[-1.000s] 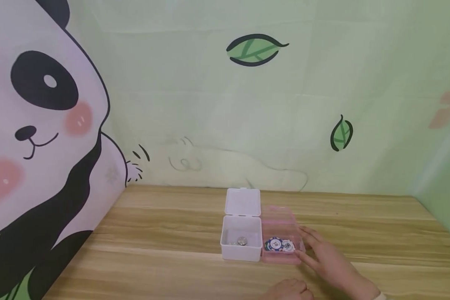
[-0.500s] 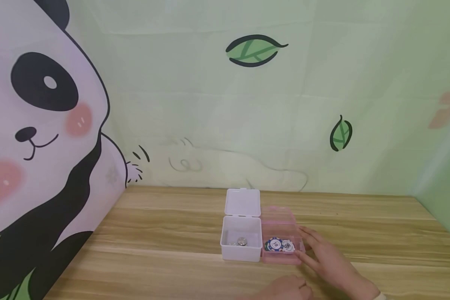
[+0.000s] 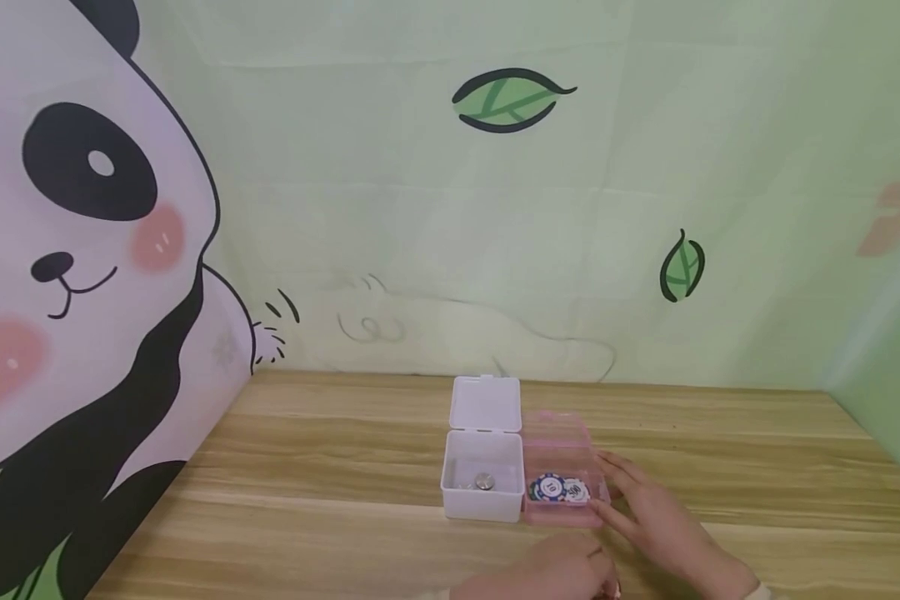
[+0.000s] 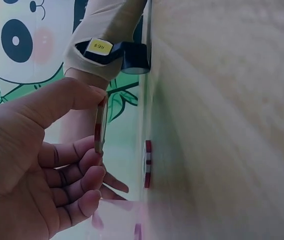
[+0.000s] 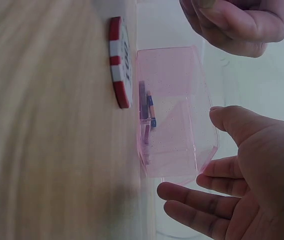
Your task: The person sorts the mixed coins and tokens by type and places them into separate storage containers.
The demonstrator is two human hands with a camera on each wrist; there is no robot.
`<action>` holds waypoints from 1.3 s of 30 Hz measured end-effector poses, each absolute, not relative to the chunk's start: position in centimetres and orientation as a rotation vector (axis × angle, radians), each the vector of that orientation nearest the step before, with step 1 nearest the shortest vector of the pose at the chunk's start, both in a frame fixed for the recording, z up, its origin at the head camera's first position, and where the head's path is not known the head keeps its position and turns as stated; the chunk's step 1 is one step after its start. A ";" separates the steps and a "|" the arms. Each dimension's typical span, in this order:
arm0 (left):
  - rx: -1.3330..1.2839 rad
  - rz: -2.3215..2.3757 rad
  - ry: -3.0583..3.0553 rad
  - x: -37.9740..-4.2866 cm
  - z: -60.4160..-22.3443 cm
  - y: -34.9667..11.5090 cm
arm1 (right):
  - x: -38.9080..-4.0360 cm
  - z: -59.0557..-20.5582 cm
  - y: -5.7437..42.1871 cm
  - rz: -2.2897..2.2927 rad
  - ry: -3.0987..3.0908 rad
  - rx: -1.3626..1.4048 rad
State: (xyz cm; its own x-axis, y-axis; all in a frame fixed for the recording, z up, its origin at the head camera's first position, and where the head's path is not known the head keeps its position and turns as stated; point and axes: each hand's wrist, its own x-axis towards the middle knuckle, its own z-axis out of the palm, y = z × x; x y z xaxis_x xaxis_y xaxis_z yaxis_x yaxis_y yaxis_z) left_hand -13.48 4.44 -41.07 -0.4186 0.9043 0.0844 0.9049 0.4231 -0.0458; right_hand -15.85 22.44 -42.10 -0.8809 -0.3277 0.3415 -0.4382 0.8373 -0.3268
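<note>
In the head view my left hand (image 3: 543,571) is low in front of the boxes. The left wrist view shows it pinching a poker chip (image 4: 100,125) with a red and white edge between thumb and fingers. A second red-and-white poker chip (image 5: 120,62) lies flat on the table nearby. My right hand (image 3: 656,521) holds the right side of the clear pink box (image 3: 562,517), its thumb near the front and fingers farther back. Inside that box are several poker chips (image 3: 551,488), with a blue one marked 10 on view. The pink lid stands open at the back.
A white box (image 3: 482,507) with its lid (image 3: 486,404) open touches the pink box on the left. Silvery coins (image 3: 483,482) lie in it. The wooden table (image 3: 307,475) runs back to a green printed cloth (image 3: 390,208) with a panda.
My left hand has slid up and to the right along the table front, so more of its wrist shows. The right hand and both boxes keep their places.
</note>
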 end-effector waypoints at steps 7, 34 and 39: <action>-1.600 -0.118 -2.626 -13.8 -40.4 3.8 | -15.9 -42.1 22.5 0.583 -2.731 0.590; -1.275 -0.248 -2.552 -16.4 -38.7 0.9 | -15.9 -42.1 22.5 0.590 -2.737 0.584; -1.216 -0.267 -2.601 -17.5 -38.2 0.5 | -15.9 -42.3 22.5 0.606 -2.731 0.597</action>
State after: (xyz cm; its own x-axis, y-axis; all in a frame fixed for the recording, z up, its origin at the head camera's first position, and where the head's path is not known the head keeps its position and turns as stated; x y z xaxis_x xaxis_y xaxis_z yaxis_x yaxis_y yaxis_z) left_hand -17.46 0.53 -38.17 -0.6171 0.7247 0.3065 0.7719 0.6333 0.0567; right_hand -15.88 22.48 -42.33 -0.8751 -0.3320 0.3520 -0.4497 0.8265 -0.3385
